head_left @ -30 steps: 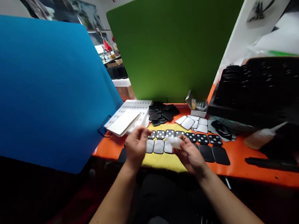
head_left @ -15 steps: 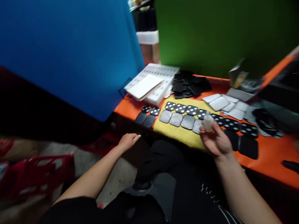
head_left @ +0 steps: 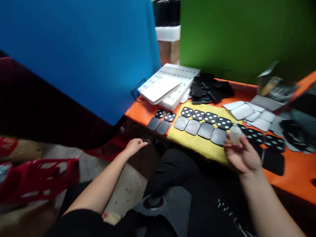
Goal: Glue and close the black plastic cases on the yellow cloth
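Left hand [head_left: 134, 147] has shifted from above the table [head_left: 301, 176] to a position below and outside its near edge, compared with one second earlier; the white bottle [head_left: 235, 135], previously tilted, is now upright.

Right hand [head_left: 243, 158]: fingers grasp the bottle, nozzle up, in front of the near right part of the yellow cloth [head_left: 199, 148]. Left hand: fingers are drawn together; whether they grip anything cannot be determined.

Four grey squares [head_left: 192, 127] lie in a row on the cloth, the rightmost just beside the bottle in view. Behind them runs a row of black squares with white dots [head_left: 198, 115]. Left of the cloth, two plain dark squares [head_left: 153, 124] and two further dotted squares [head_left: 170, 116] rest directly on the table. Behind these, a white board [head_left: 160, 90] lies on a white foam tray [head_left: 171, 104], near a heap of black pieces [head_left: 197, 91].
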The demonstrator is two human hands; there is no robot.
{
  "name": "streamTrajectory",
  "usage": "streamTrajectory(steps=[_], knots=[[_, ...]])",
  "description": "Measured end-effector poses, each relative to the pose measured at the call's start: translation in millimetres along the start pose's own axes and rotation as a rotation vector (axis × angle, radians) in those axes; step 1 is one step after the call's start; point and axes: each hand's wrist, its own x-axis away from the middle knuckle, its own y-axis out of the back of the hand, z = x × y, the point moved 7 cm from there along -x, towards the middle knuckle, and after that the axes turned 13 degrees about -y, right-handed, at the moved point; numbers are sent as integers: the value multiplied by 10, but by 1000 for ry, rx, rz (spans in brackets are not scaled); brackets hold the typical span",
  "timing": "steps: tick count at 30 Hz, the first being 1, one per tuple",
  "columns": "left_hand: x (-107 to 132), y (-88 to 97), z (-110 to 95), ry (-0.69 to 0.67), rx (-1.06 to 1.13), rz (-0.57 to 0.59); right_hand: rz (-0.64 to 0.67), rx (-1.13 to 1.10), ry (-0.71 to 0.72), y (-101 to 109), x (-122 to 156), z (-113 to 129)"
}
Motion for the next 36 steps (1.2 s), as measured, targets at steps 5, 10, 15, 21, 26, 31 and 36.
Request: streamTrajectory(steps=[5, 10, 15, 21, 26, 31, 36], knots=[[-245, -370, -1650, -477, 138, 9, 74, -146, -17, -82, -14, -36], [-255, -536, -3102, -886, 524, -56, 85, -143, 8, -98, -33, 22], [-278, -447, -3659, -991, 593, -199, 129, -158, -7, -174, -6, 33], [-253, -472, -3758, -1007, 453, -242, 229, -367, -72, -188, -28, -7], [-238, -523, -3809, -1020, 307, -295, 280, -471, -56, -251, -13, 16], [-278, -568, -3934, -1078, 345, -262, 226, -443, -18, -201, 20, 99], [-328, -828, -4016, -1178, 405, -146, 6, -323, 226, 275, 168, 557]])
